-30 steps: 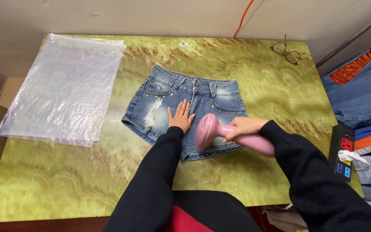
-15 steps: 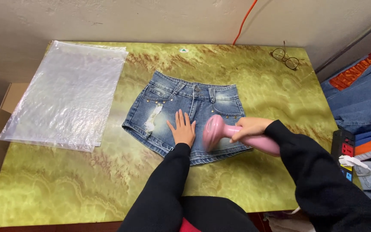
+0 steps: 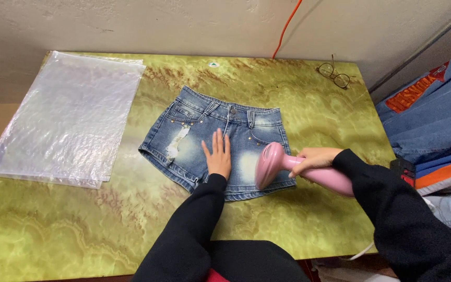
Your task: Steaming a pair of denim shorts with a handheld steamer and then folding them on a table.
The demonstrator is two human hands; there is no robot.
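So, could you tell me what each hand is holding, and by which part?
Right hand grips the pink steamer by its handle; left hand only presses flat on the denim shorts.

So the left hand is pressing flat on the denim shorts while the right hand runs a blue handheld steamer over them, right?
Not quite: the handheld steamer is pink, not blue, as the head view shows. The rest holds: the left hand lies flat on the denim shorts, and the right hand grips the steamer's handle with its head over the shorts.
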